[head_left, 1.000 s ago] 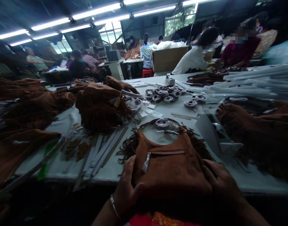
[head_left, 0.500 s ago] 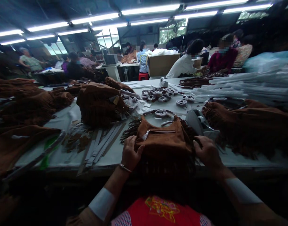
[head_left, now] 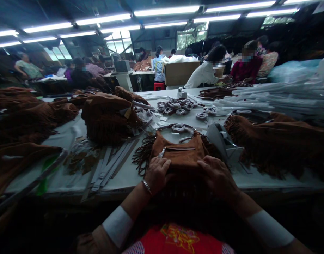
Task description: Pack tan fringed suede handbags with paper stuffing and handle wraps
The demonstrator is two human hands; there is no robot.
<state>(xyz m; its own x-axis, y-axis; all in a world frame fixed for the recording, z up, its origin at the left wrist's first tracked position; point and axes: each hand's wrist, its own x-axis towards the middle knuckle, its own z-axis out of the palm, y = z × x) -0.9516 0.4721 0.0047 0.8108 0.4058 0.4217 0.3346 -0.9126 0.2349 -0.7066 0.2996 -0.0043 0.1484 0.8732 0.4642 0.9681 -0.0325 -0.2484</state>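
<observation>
A brown suede-like handbag [head_left: 183, 153] with long fringe [head_left: 144, 151] lies at the front edge of the table, its strap looped behind it. Across its front runs a zip with a small pale piece at the left end. My left hand [head_left: 157, 175], wearing a bangle, grips the bag's lower left part, fingers on top. On the lower right part, my right hand [head_left: 218, 178] holds the bag with its fingers over the front; its thumb is hidden. The underside and lower fringe are in shadow.
A grey tape dispenser [head_left: 222, 139] stands right of the bag. More fringed bags [head_left: 106, 116] lie left and right [head_left: 278, 144]. Wrapped strap coils [head_left: 179, 128] sit behind, flat strips [head_left: 115, 164] to the left. Several people work farther back.
Both hands have moved inward from the bag's sides onto its lower front. The bag's lower part looks more folded under, and the view has shifted slightly.
</observation>
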